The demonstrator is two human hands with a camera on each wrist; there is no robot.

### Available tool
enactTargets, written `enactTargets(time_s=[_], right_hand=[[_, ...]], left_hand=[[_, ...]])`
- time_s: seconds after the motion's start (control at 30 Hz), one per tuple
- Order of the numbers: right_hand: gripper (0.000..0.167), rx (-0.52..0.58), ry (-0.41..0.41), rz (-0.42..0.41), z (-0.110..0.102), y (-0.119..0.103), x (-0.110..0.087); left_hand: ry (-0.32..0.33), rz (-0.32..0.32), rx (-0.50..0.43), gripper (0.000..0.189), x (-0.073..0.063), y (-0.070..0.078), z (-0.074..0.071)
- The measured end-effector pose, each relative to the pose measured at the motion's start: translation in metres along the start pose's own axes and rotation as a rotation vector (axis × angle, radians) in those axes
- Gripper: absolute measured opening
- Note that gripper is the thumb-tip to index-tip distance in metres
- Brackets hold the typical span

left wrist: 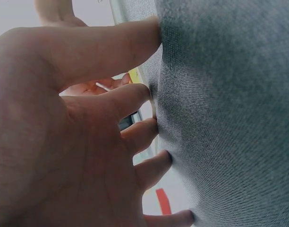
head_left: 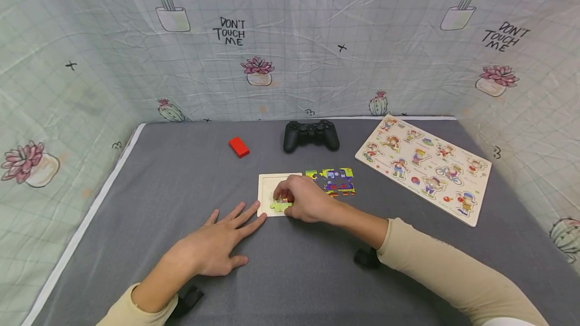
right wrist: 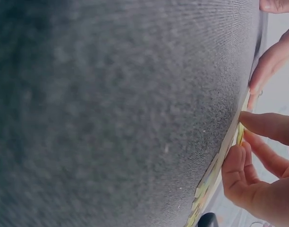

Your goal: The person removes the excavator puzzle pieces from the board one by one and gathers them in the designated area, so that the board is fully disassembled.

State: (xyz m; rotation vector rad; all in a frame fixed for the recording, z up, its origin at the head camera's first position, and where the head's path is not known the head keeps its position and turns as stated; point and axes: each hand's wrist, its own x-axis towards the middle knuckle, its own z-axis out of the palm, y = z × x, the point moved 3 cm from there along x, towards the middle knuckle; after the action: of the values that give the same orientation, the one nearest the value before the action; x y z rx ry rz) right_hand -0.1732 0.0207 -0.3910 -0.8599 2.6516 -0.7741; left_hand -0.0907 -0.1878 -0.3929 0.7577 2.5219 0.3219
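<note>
A small wooden puzzle tray (head_left: pixel 266 183) with a raised rim lies flat on the grey table. Over its lower part, my right hand (head_left: pixel 308 199) pinches a yellow-green jigsaw piece (head_left: pixel 278 207) between thumb and fingers; the piece (right wrist: pixel 240 134) shows edge-on in the right wrist view. My left hand (head_left: pixel 217 244) rests on the table with fingers spread, the fingertips at the tray's left edge. To the right of the tray lie several colourful jigsaw pieces (head_left: pixel 341 188), some hidden by my right hand.
A black game controller (head_left: pixel 311 136) sits behind the tray, and a red block (head_left: pixel 239 147) lies to its left. At the right is a large wooden board (head_left: pixel 426 167) with painted figures. A patterned cloth (head_left: pixel 299 39) hangs around the table's back and sides.
</note>
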Motion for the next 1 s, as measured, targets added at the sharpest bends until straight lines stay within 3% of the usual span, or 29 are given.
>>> enactTargets(time_s=[0.7,1.0], right_hand=[[0.029,-0.011,-0.002,-0.001,-0.0007,-0.0021,0.0043],[0.027,0.042,-0.022,0.061,-0.0042,0.0019,0.0015]], left_hand=[[0.014,-0.005,0.008,0.085,0.0006,-0.0003,0.0005],[0.010,0.001,0.004,0.086,0.0007,-0.0008,0.0004]])
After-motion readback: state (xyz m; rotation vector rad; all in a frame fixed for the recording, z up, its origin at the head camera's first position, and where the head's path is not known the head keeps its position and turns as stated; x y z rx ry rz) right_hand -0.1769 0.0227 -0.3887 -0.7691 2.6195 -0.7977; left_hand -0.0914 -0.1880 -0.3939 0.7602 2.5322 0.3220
